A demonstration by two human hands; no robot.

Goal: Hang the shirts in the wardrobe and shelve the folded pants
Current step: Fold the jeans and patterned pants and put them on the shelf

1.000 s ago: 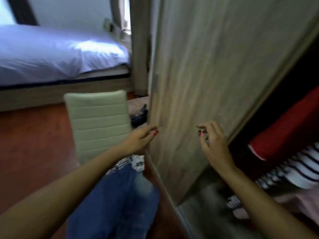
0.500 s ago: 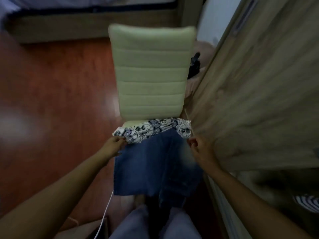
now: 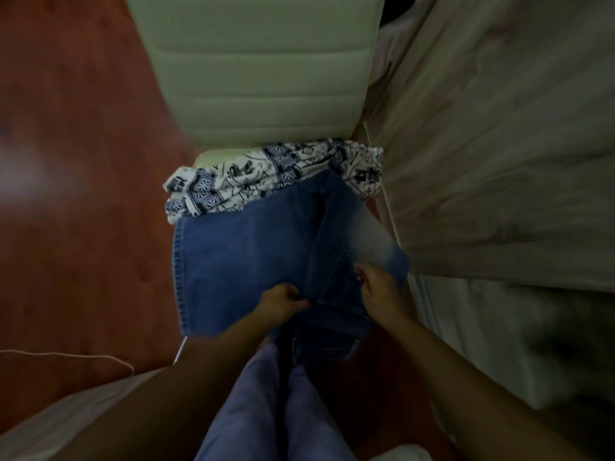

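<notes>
Nearest the camera, both hands are now on the folded blue denim pants. The left hand has its fingers curled into the centre fold, and the right hand grips the wardrobe-side edge. Half a second back they were at the pile's outer edges, and before that up by the door, holding nothing. Pickup looks started; the pants aren't lifted yet and lie on the pale green padded chair. A white-and-navy patterned garment is bunched behind them. The wood-grain wardrobe door is just right; no shelf in view.
</notes>
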